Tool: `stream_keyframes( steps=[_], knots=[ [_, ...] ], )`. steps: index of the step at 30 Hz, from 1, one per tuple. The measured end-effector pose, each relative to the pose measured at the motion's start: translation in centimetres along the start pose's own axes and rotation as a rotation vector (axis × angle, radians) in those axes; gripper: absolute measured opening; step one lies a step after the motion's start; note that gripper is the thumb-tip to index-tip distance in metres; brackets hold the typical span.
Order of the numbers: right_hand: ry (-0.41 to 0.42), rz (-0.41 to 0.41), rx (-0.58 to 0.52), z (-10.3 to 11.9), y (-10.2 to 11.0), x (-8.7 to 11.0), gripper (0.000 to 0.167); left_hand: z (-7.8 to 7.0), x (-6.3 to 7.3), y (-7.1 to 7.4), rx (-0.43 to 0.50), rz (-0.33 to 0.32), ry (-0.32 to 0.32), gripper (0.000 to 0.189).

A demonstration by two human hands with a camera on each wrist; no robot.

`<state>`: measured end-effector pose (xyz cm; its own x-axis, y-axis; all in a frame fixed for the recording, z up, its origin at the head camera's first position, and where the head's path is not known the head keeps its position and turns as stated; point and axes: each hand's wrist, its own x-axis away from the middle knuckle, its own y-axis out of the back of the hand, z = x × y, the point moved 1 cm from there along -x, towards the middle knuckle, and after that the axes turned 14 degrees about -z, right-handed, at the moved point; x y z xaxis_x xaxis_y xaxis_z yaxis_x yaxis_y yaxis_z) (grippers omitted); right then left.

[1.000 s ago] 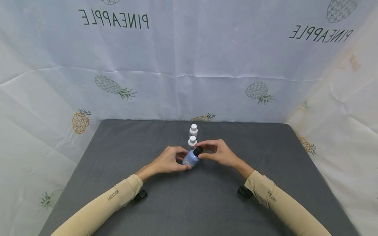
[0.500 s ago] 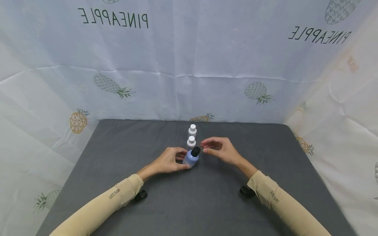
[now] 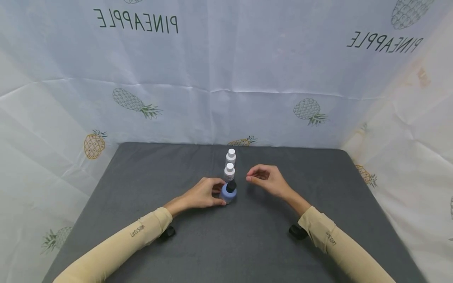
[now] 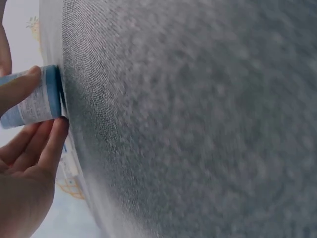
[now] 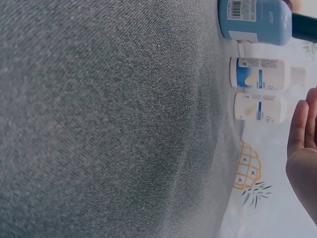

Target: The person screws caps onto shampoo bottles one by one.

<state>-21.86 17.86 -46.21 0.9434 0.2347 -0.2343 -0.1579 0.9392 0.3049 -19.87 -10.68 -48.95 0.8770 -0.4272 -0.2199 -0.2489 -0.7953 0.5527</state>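
My left hand (image 3: 202, 192) grips a blue bottle (image 3: 228, 193) with a black cap (image 3: 231, 186), near the middle of the table. In the left wrist view, the thumb lies along the labelled side of the bottle (image 4: 35, 106) and the fingertips (image 4: 60, 126) reach its base, right at the cloth. The bottle is upright. To its right, my right hand (image 3: 267, 181) hovers with loosely bent fingers and holds nothing. Directly behind the blue bottle, two white-capped bottles stand in a row, a nearer one (image 3: 229, 173) and a farther one (image 3: 231, 158).
A dark grey cloth (image 3: 226, 251) covers the table. Behind it hangs a pale curtain (image 3: 226, 59) printed with pineapples, continuing along both sides. Black wrist devices (image 3: 298, 232) show beneath both sleeves.
The blue bottle, tilted one second ago, has come upright in my left hand. My right hand has released its cap and drawn away to the right.
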Motion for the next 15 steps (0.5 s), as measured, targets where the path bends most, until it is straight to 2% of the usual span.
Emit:
stream_keyframes(
  steps=[6,11,15],
  knots=[
    [-0.01,0.001,0.011,0.2,0.0,0.0,0.012,0.0,0.1,0.2,-0.074,0.003,-0.022,0.051],
    [-0.004,-0.002,0.002,0.3,0.1,0.0,0.012,-0.1,0.2,0.3,-0.09,0.016,-0.037,0.055],
    [-0.009,-0.002,0.02,0.4,0.4,-0.1,0.011,-0.4,0.4,1.1,-0.148,0.043,-0.052,0.062]
  ],
)
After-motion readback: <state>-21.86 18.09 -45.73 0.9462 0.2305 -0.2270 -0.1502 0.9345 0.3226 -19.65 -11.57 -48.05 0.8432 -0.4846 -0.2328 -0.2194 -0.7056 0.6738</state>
